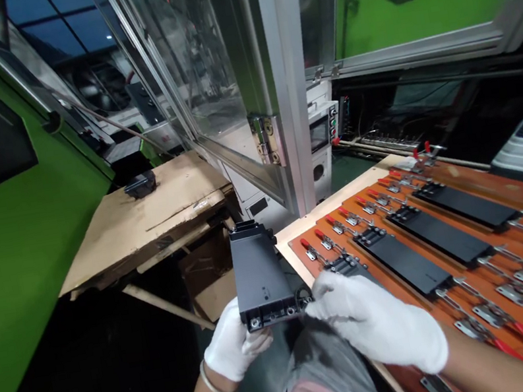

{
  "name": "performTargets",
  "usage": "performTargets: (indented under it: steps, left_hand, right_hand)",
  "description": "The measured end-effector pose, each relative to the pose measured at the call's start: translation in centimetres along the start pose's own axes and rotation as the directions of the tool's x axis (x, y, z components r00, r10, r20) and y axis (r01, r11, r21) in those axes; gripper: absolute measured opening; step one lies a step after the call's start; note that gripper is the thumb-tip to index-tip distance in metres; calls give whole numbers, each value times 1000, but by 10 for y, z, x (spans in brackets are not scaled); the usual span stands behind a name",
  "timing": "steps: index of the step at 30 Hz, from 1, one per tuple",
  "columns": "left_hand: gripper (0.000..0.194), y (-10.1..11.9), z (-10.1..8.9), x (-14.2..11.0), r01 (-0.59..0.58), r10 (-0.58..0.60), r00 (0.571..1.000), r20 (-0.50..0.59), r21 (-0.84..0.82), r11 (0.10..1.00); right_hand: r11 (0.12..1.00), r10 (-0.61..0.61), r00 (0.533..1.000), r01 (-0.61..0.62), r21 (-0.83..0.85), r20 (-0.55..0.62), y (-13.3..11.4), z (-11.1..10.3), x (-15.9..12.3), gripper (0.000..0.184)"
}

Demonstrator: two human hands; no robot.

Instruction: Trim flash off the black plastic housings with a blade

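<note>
My left hand (233, 340), in a white glove, grips the lower end of a black rectangular plastic housing (259, 276) and holds it upright above my lap. My right hand (373, 321), also gloved, reaches across with its fingertips at the housing's lower right corner. Just beyond that hand, a black part (348, 266) lies partly hidden on an orange-brown fixture board (484, 182). Several similar black parts (410, 263) sit on the board in rows, among toggle clamps (516, 280) with red handles.
To the left stands a cardboard-covered bench (155, 220) with a small black object (140, 185) on it. An aluminium-framed glass door with a metal hinge (266, 140) rises behind the fixture. Green machine panels (17, 264) flank the scene.
</note>
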State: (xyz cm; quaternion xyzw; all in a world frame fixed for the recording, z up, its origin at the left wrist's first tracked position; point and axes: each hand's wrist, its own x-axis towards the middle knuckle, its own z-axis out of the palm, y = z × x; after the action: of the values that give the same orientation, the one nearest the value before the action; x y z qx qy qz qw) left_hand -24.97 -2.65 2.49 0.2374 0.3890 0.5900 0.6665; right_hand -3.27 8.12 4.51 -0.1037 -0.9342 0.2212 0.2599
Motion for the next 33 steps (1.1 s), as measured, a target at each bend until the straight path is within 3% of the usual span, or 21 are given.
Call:
performTargets:
  steps: [5,11,16,22,27,30,33]
  left_hand:
    - [25,-1,-1,-3,28,-30,998,-46,-50,998]
    - [25,-4,-4,-1,81,-85,996,-25,-116,990]
    - [21,-3,0,2,100,-109,992,-62,-131,986]
    - [22,-7,4,6,111,-122,990,-66,-145,983]
    - [22,-11,0,9,134,-139,990,-12,-179,975]
    - [23,-13,-1,10,157,-163,987,-17,-169,973]
    - [23,-16,2,12,139,-144,989,-25,-140,980]
  right_hand:
    - [997,15,999,-11,-71,52,2,-2,2,28]
    - [1000,16,1000,-16,17,-18,6,5,-1,31]
    - [996,76,996,-79,48,46,-8,4,10,23]
    - [987,51,992,-31,-157,119,-13,5,19,25]
    - [987,104,986,-85,-139,131,-10,5,17,27]
    - [992,76,984,-59,-108,161,-9,6,16,26]
    - [998,53,993,-49,-42,101,-9,10,17,35]
